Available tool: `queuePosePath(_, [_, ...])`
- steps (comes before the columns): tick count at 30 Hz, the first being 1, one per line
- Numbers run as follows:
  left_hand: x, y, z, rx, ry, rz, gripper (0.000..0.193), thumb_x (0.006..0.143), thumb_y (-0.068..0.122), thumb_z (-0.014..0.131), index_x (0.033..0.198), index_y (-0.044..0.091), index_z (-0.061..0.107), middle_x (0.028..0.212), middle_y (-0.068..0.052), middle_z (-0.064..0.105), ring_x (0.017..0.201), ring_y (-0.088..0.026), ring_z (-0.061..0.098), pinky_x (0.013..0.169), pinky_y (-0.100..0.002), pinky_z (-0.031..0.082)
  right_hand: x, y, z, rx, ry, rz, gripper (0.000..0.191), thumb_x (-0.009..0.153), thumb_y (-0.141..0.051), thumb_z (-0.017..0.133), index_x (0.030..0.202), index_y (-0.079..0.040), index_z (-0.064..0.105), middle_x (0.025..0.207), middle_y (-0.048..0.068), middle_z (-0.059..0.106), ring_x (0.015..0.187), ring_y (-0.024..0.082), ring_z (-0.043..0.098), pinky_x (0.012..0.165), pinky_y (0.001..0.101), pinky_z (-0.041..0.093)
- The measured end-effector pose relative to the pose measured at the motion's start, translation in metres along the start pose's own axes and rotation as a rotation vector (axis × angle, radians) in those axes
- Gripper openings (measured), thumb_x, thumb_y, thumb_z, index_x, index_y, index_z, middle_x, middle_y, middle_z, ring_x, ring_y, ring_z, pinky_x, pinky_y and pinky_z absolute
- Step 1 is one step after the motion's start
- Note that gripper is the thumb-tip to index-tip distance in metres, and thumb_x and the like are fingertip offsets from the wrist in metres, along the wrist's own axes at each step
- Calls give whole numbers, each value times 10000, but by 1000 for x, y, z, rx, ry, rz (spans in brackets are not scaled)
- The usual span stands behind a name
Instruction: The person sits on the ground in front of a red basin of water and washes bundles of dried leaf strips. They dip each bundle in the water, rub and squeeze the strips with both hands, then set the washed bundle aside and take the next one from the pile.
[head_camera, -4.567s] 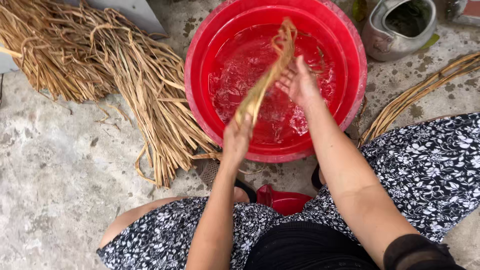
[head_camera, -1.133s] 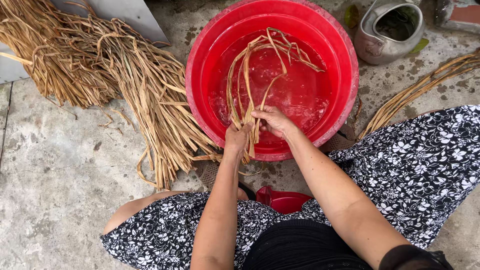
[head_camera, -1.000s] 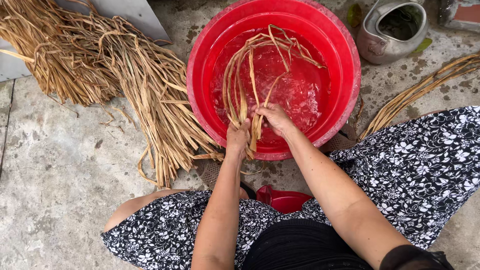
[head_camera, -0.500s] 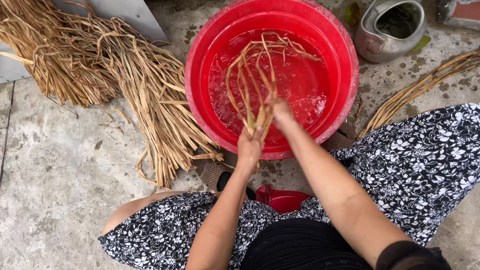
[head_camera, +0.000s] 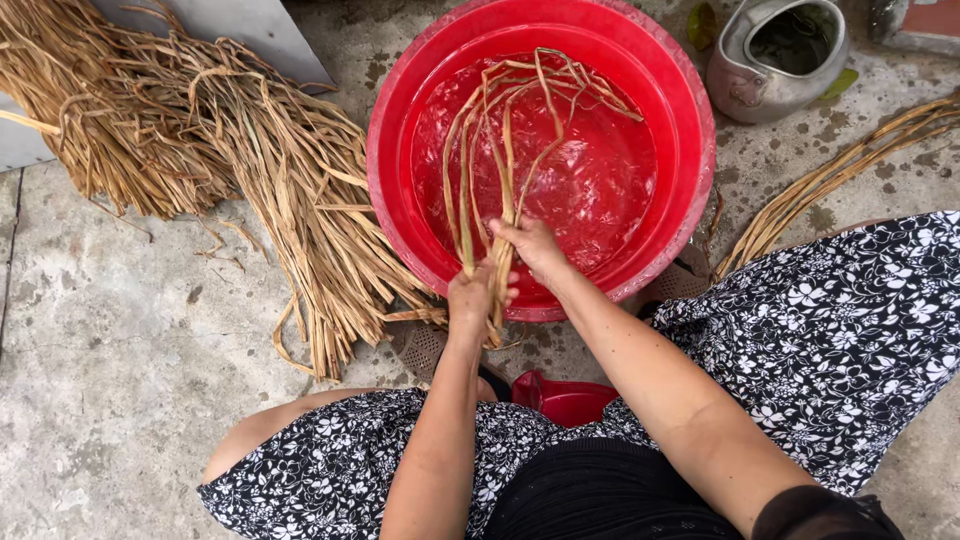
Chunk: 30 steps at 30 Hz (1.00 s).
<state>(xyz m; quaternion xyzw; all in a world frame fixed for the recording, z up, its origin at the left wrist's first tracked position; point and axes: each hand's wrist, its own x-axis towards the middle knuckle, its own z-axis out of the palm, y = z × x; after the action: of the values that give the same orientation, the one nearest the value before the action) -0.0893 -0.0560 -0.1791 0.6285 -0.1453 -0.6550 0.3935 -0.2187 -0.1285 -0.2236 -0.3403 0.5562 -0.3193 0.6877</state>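
Note:
A round red basin (head_camera: 690, 150) holds water. A bunch of long tan plant strips (head_camera: 500, 130) fans out in the water, its ends gathered at the basin's near rim. My left hand (head_camera: 472, 298) is closed around the gathered ends at the rim. My right hand (head_camera: 532, 248) grips the same bunch just above, inside the basin.
A large heap of dry tan strips (head_camera: 250, 160) lies on the concrete to the left. More strips (head_camera: 830, 180) lie at the right. A metal kettle (head_camera: 775, 55) stands at the upper right. A small red object (head_camera: 565, 398) sits between my knees.
The bunch was lifted out of the water, then lowered and spread in the basin. Both hands have drawn back to the near rim, the left sliding down the ends.

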Motion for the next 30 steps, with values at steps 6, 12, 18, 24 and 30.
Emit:
queuePosePath(6, [0,-7,13,207,37,45,284,1050,311,520,1107,68,656,679,-63,661,446,-123,489,392,-270,365,20,30,3,125,80,-61,241,992,-307,695,921,-78,671,758,30,683,607,127,636,579,306,546])
queuePosePath(12, [-19,-34,36,314,-19,308,340,1103,279,581,1017,-41,655,647,-34,589,503,-85,515,457,-256,408,41,-12,-62,299,354,77,388,1017,-483,592,926,-107,621,796,31,563,671,158,538,661,349,540])
queuePosePath(18, [-1,-5,16,348,-59,199,265,1016,262,581,1163,48,633,717,-28,641,486,-113,507,430,-273,421,10,-38,-28,637,-148,71,274,950,-399,632,905,-130,612,834,44,642,781,201,640,806,381,616])
queuePosePath(24, [17,0,-8,56,-43,285,251,1013,256,632,1142,42,651,867,21,715,658,-93,653,562,-232,544,-4,-30,-12,398,-29,178,203,941,-221,656,997,-26,661,840,105,696,748,188,712,705,303,668])
queuePosePath(30, [27,-7,-9,208,45,113,345,1041,321,621,950,9,736,677,-16,658,536,-103,517,453,-242,384,10,-2,-29,235,-263,236,288,978,-322,689,1002,-36,718,758,47,635,612,114,609,525,213,537])
